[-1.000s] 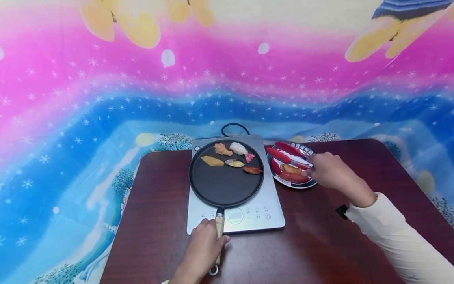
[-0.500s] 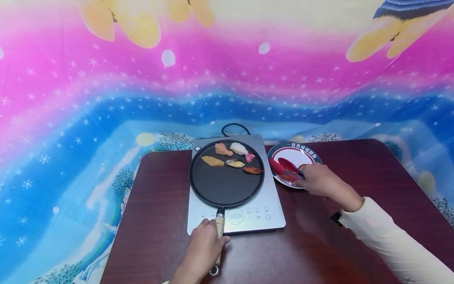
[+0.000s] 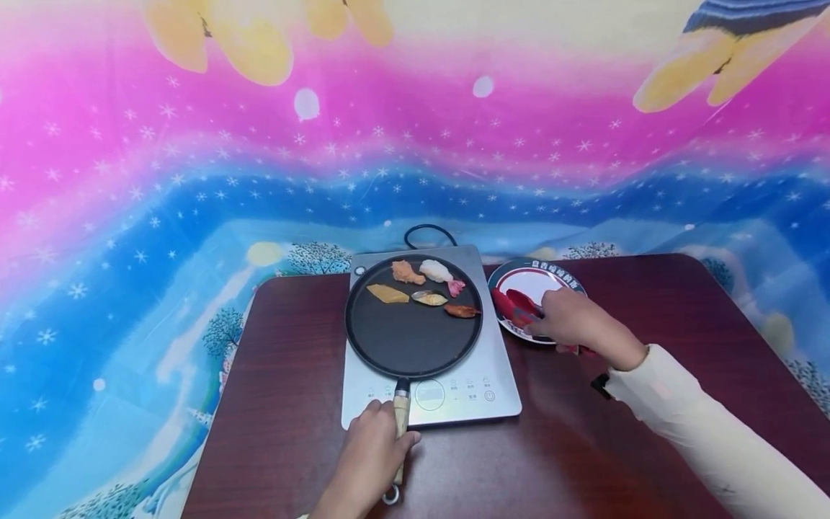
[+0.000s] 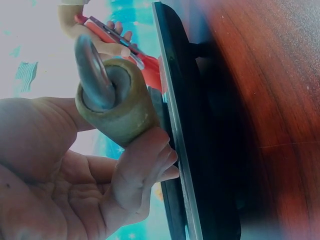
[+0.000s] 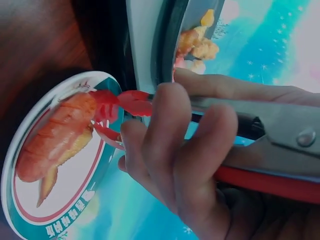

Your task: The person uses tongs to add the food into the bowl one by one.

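Note:
In the head view my left hand (image 3: 372, 440) grips the wooden handle (image 3: 400, 418) of a flat black frying pan (image 3: 402, 342). The handle's end ring (image 4: 95, 75) shows close up in the left wrist view. My right hand (image 3: 573, 321) holds metal tongs (image 5: 285, 135) with red tips (image 3: 512, 306), low over the near left part of a plate (image 3: 532, 281). On this plate lie a scored sausage (image 5: 57, 135) and a golden-brown piece (image 5: 50, 182) beside it. A red piece (image 5: 106, 106) sits at the plate's edge, right between the tong tips; whether they pinch it I cannot tell.
The pan stands on a silver induction cooker (image 3: 496, 389) with a black cord (image 3: 431, 227) behind. In the pan lie a fried chicken piece (image 3: 407, 272), a white piece with a pink tail (image 3: 436, 271), a tan slice (image 3: 387, 293) and other food. The dark wooden table (image 3: 279, 375) lies beneath.
My right hand has moved left and nearer to me with the tongs, whose tips went from above the plate's middle to its near left side. My left hand stays on the handle.

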`<control>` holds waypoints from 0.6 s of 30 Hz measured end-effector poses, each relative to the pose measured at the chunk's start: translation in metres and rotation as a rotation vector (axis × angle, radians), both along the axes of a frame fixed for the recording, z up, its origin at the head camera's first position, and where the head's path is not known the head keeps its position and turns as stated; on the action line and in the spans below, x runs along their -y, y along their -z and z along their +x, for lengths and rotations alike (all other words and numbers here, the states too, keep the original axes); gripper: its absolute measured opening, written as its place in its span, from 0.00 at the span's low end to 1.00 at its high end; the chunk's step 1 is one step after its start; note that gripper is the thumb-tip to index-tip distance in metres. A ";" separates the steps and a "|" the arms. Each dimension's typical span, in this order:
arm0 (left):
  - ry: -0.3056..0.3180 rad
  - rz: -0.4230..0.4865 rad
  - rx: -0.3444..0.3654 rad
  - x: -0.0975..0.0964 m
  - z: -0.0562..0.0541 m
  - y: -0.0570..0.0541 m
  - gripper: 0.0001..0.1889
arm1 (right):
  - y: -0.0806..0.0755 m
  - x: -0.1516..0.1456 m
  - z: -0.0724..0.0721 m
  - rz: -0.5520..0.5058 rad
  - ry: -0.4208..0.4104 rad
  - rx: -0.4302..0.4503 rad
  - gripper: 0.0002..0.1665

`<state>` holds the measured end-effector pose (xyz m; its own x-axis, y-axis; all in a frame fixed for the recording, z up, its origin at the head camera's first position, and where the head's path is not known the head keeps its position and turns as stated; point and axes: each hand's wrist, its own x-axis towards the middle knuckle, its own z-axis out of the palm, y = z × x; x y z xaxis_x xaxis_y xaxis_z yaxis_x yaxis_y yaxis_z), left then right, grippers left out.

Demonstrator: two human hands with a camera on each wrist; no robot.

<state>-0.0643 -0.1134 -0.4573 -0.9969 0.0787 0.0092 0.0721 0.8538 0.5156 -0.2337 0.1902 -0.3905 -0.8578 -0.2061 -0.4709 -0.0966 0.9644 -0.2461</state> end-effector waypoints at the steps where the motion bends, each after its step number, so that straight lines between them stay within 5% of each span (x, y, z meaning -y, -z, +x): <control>1: 0.000 -0.003 -0.002 0.000 0.000 0.000 0.20 | -0.002 0.000 -0.002 0.000 -0.004 0.005 0.23; 12: -0.012 -0.005 0.019 0.001 -0.001 0.000 0.21 | -0.014 0.001 -0.029 0.091 -0.121 0.036 0.23; 18: -0.003 0.006 0.023 0.001 -0.001 0.000 0.20 | -0.008 -0.009 -0.033 0.072 -0.103 -0.006 0.21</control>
